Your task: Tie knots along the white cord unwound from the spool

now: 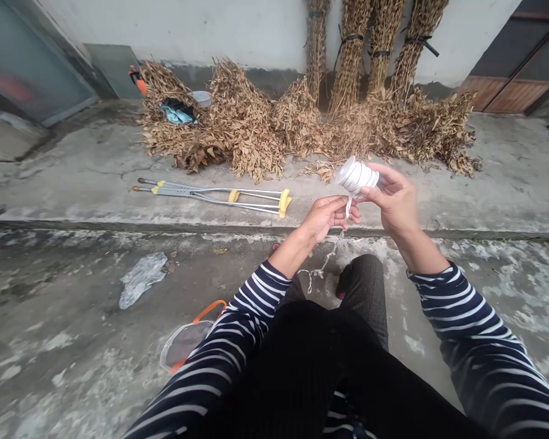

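My right hand (396, 198) grips a white spool of ribbon (357, 175), held up in front of me. My left hand (327, 214) pinches the loose white ribbon end (348, 206) just below the spool. A crinkled strand of the ribbon (322, 265) trails down from my left hand toward my knees. Both arms wear dark sleeves with white stripes, and my legs are in black trousers.
A pair of metal crutches (219, 196) with yellow pads lies on the raised concrete step. Piles of dry brown plant bundles (265, 125) lean along the wall. A crumpled plastic bag (141, 277) and an orange-rimmed clear container (187, 341) lie on the ground at my left.
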The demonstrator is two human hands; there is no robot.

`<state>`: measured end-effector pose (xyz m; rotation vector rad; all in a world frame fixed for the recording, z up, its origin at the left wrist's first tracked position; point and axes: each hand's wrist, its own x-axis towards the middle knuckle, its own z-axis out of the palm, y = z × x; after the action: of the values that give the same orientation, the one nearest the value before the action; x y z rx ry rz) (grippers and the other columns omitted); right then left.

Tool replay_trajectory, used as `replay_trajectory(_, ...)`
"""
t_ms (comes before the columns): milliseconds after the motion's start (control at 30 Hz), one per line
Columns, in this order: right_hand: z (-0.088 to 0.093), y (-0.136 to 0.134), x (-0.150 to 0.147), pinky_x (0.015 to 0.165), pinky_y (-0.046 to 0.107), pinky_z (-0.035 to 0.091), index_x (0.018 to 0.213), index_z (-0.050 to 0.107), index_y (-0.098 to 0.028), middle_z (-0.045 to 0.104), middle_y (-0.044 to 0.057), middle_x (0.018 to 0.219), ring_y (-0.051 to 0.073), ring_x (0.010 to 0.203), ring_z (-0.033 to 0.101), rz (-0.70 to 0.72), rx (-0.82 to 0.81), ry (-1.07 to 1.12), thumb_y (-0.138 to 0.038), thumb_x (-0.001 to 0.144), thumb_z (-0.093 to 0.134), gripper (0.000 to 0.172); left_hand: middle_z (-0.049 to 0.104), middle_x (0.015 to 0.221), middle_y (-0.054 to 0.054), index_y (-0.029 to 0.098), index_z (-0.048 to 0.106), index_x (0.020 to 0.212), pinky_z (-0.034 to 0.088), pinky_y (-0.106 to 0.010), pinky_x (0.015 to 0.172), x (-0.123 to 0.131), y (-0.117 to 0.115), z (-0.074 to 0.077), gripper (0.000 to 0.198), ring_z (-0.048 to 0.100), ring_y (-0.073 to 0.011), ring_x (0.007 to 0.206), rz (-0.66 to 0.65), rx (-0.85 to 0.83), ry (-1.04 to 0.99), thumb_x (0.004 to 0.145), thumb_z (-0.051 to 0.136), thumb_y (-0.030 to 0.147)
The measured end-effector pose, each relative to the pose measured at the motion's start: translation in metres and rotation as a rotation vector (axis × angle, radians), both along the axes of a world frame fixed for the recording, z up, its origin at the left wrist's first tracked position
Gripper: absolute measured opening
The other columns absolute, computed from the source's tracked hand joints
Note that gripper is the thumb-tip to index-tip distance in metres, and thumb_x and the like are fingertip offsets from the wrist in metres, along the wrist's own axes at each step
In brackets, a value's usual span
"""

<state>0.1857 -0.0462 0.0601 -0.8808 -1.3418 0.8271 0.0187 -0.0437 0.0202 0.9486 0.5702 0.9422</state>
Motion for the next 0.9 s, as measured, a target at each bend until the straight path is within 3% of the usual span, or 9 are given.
replay_trajectory(333, 0.002, -0.003, -0.002, 0.067, 0.037, 0.07, 0.113, 0.076, -0.028, 0.077, 0.005, 0.119, 0.027, 0.108, 0.074, 0.035, -0.009, -0.011, -0.047, 0.066, 0.094, 0.054, 0.073, 0.076, -0.005, 0.009, 0.07, 0.091, 0.044, -0.019, 0.05, 0.003, -0.002, 0.003, 0.026, 0.071, -0.0126, 0.063, 0.082, 0.018, 0.088, 0.089, 0.074, 0.034)
replay_trajectory(633, -0.001, -0.003, 0.001, 0.078, 0.039, 0.07, 0.111, 0.077, -0.028, 0.076, 0.004, 0.118, 0.027, 0.115, 0.071, -0.016, 0.075, -0.152, -0.05, 0.065, 0.094, 0.055, 0.07, 0.067, -0.002, 0.009, 0.068, 0.083, 0.04, -0.016, 0.047, 0.005, -0.005, 0.008, 0.007, 0.067, -0.0089, 0.058, 0.13, 0.131, 0.222, 0.086, 0.07, 0.015)
replay_trajectory(900, -0.004, -0.013, -0.004, 0.077, 0.038, 0.071, 0.121, 0.074, -0.027, 0.071, 0.006, 0.13, 0.029, 0.119, 0.07, -0.057, 0.109, -0.305, -0.052, 0.076, 0.087, 0.053, 0.072, 0.071, -0.004, 0.01, 0.065, 0.077, 0.039, -0.015, 0.045, 0.004, -0.004, -0.005, 0.008, 0.068, -0.0096, 0.061, 0.163, 0.063, 0.26, 0.083, 0.061, 0.008)
